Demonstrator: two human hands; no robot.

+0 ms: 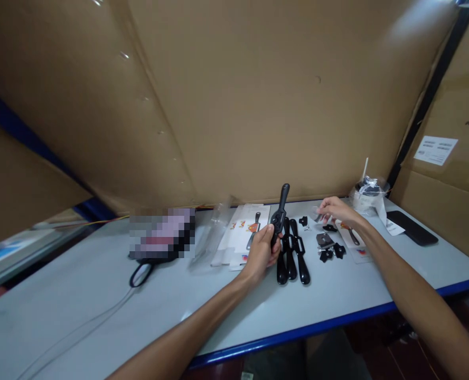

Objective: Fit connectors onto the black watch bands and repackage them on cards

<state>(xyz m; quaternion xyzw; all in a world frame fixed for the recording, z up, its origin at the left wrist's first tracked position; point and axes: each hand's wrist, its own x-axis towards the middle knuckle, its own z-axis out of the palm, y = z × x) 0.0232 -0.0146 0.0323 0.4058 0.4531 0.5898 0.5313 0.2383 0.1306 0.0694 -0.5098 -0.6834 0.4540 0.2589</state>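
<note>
My left hand [263, 247] is wrapped round a black spokeshave [284, 198], tilted with one handle pointing up and away. Just right of it, several black spokeshave bodies [292, 258] lie side by side on the table. My right hand [335, 210] is closed in a pinch above the far side of the table; a small shiny piece shows at its fingertips, too small to make out. Below that hand lie small black clamp parts [327, 256], a flat metal blade [325, 240] and a loose clamp [303, 220] with a screw beside it.
Printed sheets [234, 237] and clear plastic bags [208, 248] lie left of the spokeshaves. A printed card [362, 255] is under my right forearm. A wrapped cup [369, 195] and a black phone [412, 228] stand at right. A pouch [165, 237] lies left. Cardboard [258, 105] walls the back.
</note>
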